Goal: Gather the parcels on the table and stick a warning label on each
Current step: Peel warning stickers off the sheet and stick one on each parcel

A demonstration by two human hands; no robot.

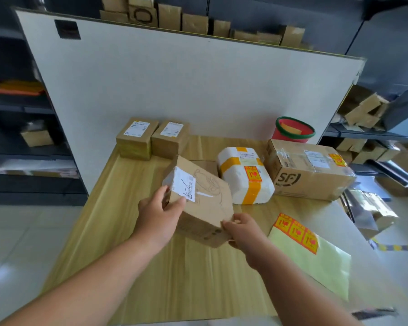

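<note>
A brown cardboard parcel (pixel 205 203) with a white address label is tilted above the middle of the table (pixel 118 208). My left hand (pixel 158 217) grips its left end and my right hand (pixel 243 229) grips its near right corner. A white foam parcel (pixel 243 182) with yellow tape and a large SF carton (pixel 309 170) stand to the right, each bearing an orange warning label. Two small brown boxes (pixel 137 137) (pixel 171 140) stand side by side at the back left with only white address labels. A pale green backing sheet (pixel 316 262) with three orange warning labels (pixel 297 234) lies at the near right.
A red bucket (pixel 292 130) with a green rim stands behind the SF carton. A white board (pixel 174 78) rises along the table's far edge. Dark shelves with cartons flank both sides. More parcels lie on the floor at the right.
</note>
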